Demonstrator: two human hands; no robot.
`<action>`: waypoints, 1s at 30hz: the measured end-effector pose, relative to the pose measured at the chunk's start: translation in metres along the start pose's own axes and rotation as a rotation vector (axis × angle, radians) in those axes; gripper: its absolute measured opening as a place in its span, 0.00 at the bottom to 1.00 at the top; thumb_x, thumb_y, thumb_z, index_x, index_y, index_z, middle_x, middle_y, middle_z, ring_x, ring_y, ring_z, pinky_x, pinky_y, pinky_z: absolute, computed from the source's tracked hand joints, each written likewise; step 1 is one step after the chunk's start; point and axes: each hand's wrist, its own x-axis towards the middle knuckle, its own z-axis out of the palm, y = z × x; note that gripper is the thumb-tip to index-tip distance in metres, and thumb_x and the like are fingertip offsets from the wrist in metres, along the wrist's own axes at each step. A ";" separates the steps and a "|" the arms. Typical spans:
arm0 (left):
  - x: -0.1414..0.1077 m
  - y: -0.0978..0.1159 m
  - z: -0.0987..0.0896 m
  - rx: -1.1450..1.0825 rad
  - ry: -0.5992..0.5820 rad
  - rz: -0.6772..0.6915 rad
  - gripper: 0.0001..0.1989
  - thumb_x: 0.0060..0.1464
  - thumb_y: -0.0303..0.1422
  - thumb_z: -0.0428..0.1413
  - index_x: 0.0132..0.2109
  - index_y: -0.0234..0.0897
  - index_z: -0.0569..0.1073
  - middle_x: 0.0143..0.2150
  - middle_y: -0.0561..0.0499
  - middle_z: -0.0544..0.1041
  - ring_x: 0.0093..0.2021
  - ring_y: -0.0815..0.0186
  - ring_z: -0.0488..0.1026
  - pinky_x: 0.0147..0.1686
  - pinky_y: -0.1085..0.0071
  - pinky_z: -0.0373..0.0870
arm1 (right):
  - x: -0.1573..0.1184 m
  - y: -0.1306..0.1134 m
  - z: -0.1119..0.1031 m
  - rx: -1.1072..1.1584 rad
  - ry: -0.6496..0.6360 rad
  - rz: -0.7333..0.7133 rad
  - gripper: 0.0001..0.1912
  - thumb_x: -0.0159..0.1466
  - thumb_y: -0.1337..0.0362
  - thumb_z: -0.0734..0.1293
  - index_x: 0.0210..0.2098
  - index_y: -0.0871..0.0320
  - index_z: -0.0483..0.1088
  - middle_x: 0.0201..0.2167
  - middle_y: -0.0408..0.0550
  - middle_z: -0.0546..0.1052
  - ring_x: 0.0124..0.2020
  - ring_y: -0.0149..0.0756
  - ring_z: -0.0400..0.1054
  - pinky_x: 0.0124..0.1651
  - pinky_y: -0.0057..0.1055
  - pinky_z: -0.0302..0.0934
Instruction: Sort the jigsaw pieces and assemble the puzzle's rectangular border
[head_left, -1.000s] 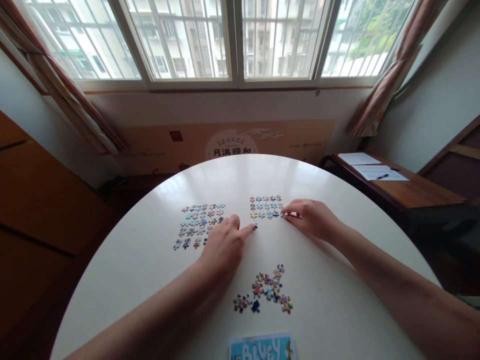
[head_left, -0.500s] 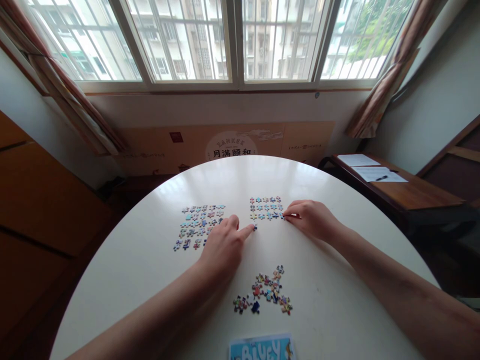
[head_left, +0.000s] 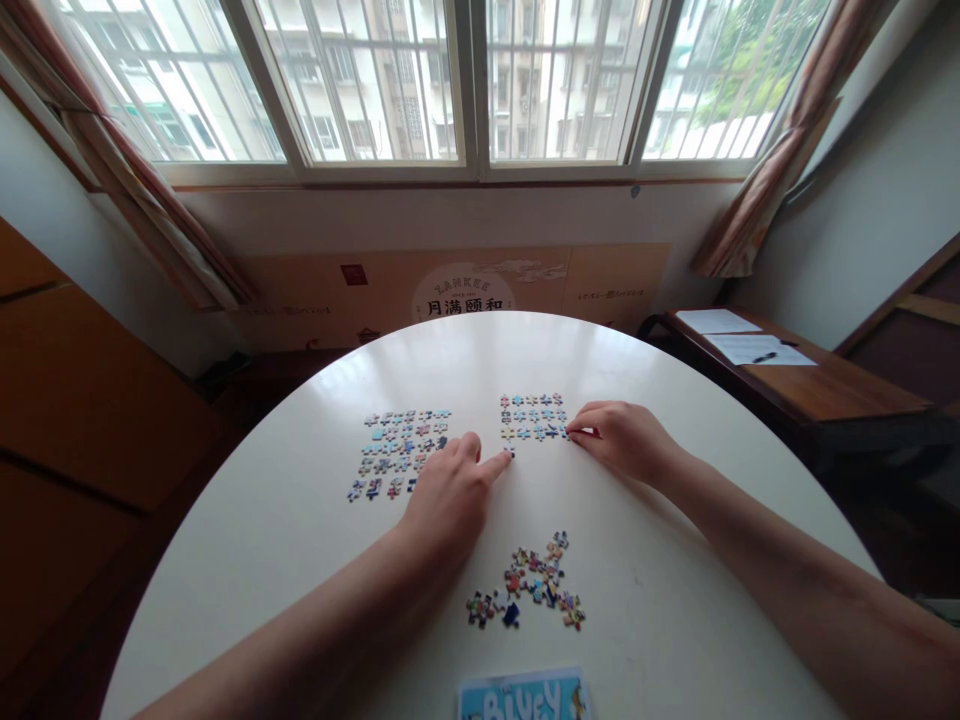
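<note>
My left hand (head_left: 450, 490) is over the table with one finger stretched out, its tip touching a small dark puzzle piece (head_left: 511, 454). Its other fingers are bent and partly hidden. My right hand (head_left: 619, 435) pinches at a puzzle piece (head_left: 566, 433) at the right end of the lowest full row. Neat rows of puzzle pieces (head_left: 533, 415) lie between the hands. More rows of puzzle pieces (head_left: 397, 440) are on the left, partly covered by my left hand. Nearer to me lies a loose pile of puzzle pieces (head_left: 536, 575), some overlapping.
Everything lies on a round white table (head_left: 262, 560). A blue "BLUEY" card or box (head_left: 525, 697) is at the bottom edge of the view. To the right, a wooden side table (head_left: 847, 380) bears paper sheets (head_left: 757, 349) and a pen (head_left: 765, 356). Windows (head_left: 375, 80) face me.
Both hands stay almost in place, with only a very slight shift of the left finger at its piece. The rows and the pile look the same.
</note>
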 end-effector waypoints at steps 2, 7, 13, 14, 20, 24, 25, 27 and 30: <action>0.000 0.000 0.001 0.005 0.006 0.003 0.25 0.59 0.20 0.51 0.58 0.47 0.76 0.41 0.45 0.71 0.37 0.61 0.65 0.38 0.66 0.63 | 0.000 0.001 0.001 -0.003 0.002 -0.001 0.09 0.66 0.65 0.68 0.37 0.47 0.81 0.41 0.38 0.83 0.40 0.37 0.77 0.39 0.32 0.66; -0.001 -0.001 0.001 0.027 0.041 0.013 0.26 0.58 0.19 0.51 0.59 0.45 0.76 0.40 0.45 0.71 0.37 0.61 0.66 0.37 0.66 0.64 | -0.002 -0.001 -0.002 -0.018 0.043 -0.012 0.08 0.66 0.65 0.68 0.39 0.49 0.81 0.43 0.41 0.82 0.39 0.38 0.77 0.38 0.33 0.68; -0.018 0.003 -0.021 -0.030 0.058 0.101 0.21 0.60 0.20 0.49 0.49 0.42 0.81 0.38 0.45 0.70 0.36 0.62 0.66 0.37 0.64 0.65 | -0.018 -0.038 -0.023 0.157 0.055 -0.289 0.12 0.67 0.68 0.65 0.44 0.50 0.80 0.44 0.43 0.81 0.42 0.35 0.75 0.41 0.31 0.67; -0.022 0.004 -0.026 -0.060 0.040 0.129 0.20 0.60 0.20 0.49 0.47 0.43 0.82 0.38 0.46 0.70 0.36 0.62 0.66 0.37 0.64 0.65 | -0.021 -0.046 -0.027 0.216 -0.057 -0.366 0.13 0.67 0.69 0.64 0.43 0.49 0.80 0.41 0.42 0.81 0.39 0.32 0.75 0.40 0.30 0.67; -0.033 0.005 -0.043 -0.212 -0.045 0.381 0.21 0.58 0.19 0.50 0.41 0.48 0.83 0.40 0.48 0.70 0.36 0.65 0.65 0.33 0.68 0.63 | -0.032 -0.073 -0.041 0.292 -0.378 -0.439 0.14 0.60 0.72 0.67 0.38 0.47 0.80 0.33 0.38 0.80 0.31 0.29 0.72 0.37 0.29 0.63; -0.031 0.006 -0.040 -0.223 -0.129 0.419 0.19 0.58 0.20 0.53 0.40 0.50 0.82 0.41 0.49 0.71 0.35 0.65 0.64 0.32 0.69 0.61 | -0.032 -0.071 -0.040 0.282 -0.416 -0.423 0.09 0.62 0.67 0.70 0.37 0.47 0.81 0.32 0.38 0.80 0.30 0.28 0.72 0.35 0.29 0.61; -0.030 0.005 -0.039 -0.217 -0.144 0.411 0.19 0.58 0.20 0.53 0.40 0.50 0.82 0.40 0.49 0.71 0.35 0.64 0.64 0.32 0.69 0.61 | -0.032 -0.069 -0.040 0.265 -0.416 -0.418 0.08 0.63 0.66 0.70 0.37 0.47 0.81 0.32 0.38 0.80 0.30 0.28 0.72 0.35 0.29 0.61; -0.029 0.004 -0.039 -0.194 -0.163 0.383 0.18 0.59 0.20 0.53 0.39 0.49 0.82 0.38 0.50 0.71 0.35 0.64 0.63 0.32 0.69 0.60 | -0.031 -0.067 -0.039 0.219 -0.400 -0.400 0.07 0.64 0.65 0.69 0.36 0.47 0.81 0.31 0.38 0.80 0.30 0.29 0.72 0.35 0.29 0.60; -0.028 0.002 -0.041 -0.166 -0.157 0.353 0.18 0.59 0.20 0.53 0.40 0.48 0.83 0.38 0.49 0.71 0.35 0.64 0.63 0.32 0.68 0.60 | -0.028 -0.062 -0.036 0.157 -0.351 -0.368 0.07 0.65 0.64 0.69 0.35 0.49 0.81 0.32 0.39 0.80 0.30 0.30 0.72 0.33 0.30 0.59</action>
